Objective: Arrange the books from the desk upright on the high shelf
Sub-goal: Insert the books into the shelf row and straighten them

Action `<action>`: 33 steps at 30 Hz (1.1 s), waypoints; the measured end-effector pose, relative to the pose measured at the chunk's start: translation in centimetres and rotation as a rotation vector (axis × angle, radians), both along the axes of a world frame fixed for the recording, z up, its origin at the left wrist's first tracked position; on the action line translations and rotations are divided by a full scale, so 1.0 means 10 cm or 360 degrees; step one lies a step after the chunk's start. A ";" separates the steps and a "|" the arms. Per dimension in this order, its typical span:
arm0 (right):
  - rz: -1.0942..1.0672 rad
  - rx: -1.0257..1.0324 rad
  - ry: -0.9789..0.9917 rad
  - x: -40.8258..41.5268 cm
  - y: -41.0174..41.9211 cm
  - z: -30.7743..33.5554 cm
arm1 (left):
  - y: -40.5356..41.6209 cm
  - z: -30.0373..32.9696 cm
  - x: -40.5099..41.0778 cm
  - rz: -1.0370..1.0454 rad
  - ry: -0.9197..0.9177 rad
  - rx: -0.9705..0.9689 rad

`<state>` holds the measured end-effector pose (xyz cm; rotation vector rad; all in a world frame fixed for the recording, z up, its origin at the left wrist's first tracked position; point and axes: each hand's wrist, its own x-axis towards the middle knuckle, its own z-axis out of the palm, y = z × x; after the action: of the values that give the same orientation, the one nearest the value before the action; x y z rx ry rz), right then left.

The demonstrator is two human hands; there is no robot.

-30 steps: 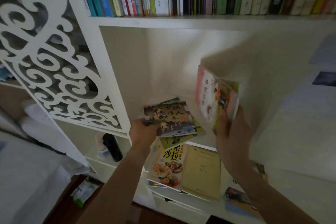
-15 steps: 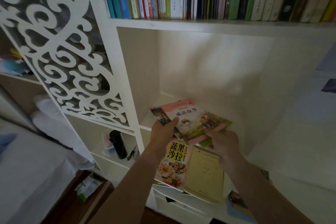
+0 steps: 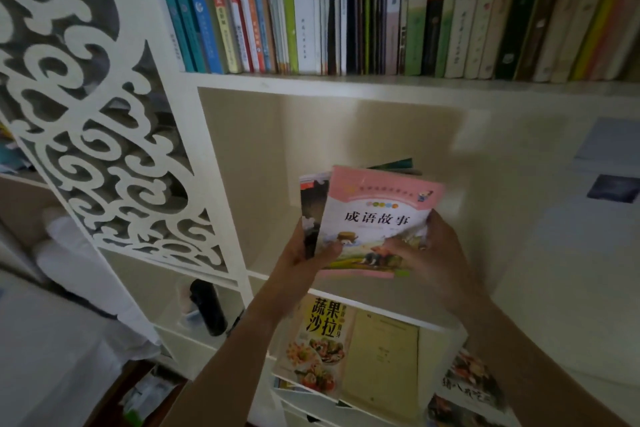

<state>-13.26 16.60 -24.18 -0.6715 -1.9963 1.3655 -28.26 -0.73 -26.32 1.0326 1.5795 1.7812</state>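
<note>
I hold a small stack of thin books in front of the open white shelf compartment. A pink-covered book faces me on top, with a dark-covered book behind it and a green edge showing at the back. My left hand grips the stack's lower left corner, thumb on the pink cover. My right hand grips the lower right corner and looks blurred. Above, the high shelf carries a dense row of upright books.
Below the compartment lie a yellow cookbook, a pale yellow booklet and more picture books at lower right. A white carved panel stands left, and a black bottle sits in a lower cubby.
The pink book came down from my raised right hand onto the books in my left hand. Both hands then lifted and tilted the stack upright inside the compartment.
</note>
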 end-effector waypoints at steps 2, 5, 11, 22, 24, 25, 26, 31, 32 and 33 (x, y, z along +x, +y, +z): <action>-0.0055 0.0007 0.0087 0.01 0.02 -0.04 | 0.11 0.05 -0.05 -0.0025 0.0072 -0.0063; -0.0045 -0.0047 0.0134 0.00 0.03 -0.11 | 0.24 -0.01 -0.10 -0.0007 0.0153 -0.0087; -0.0052 -0.0209 0.0382 -0.07 0.12 -0.19 | 0.40 0.04 0.00 0.0339 0.0134 0.0142; -0.0056 -0.0352 0.0592 -0.23 0.01 -0.48 | 0.68 -0.18 0.04 0.0304 -0.0025 0.0278; -0.0047 -0.0323 0.0545 -0.20 0.01 -0.51 | 0.65 -0.19 0.02 0.0266 0.0009 0.0234; -0.0031 -0.0307 0.0518 -0.18 -0.01 -0.51 | 0.63 -0.19 0.03 0.0245 0.0038 0.0197; -0.0017 -0.0287 0.0501 -0.15 -0.04 -0.50 | 0.61 -0.19 0.04 0.0228 0.0065 0.0170; -0.0043 -0.0097 0.0418 0.14 -0.34 -0.41 | 0.30 -0.13 0.33 0.0244 0.0162 0.0136; -0.0031 -0.0080 0.0411 0.25 -0.43 -0.42 | 0.20 -0.12 0.44 0.0250 0.0170 0.0128; -0.0013 -0.0072 0.0409 0.38 -0.53 -0.43 | 0.09 -0.12 0.56 0.0253 0.0170 0.0113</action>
<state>-9.45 11.32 -28.47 -0.4954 -1.7624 1.4188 -22.64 0.18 -27.55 1.0772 1.7162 1.9283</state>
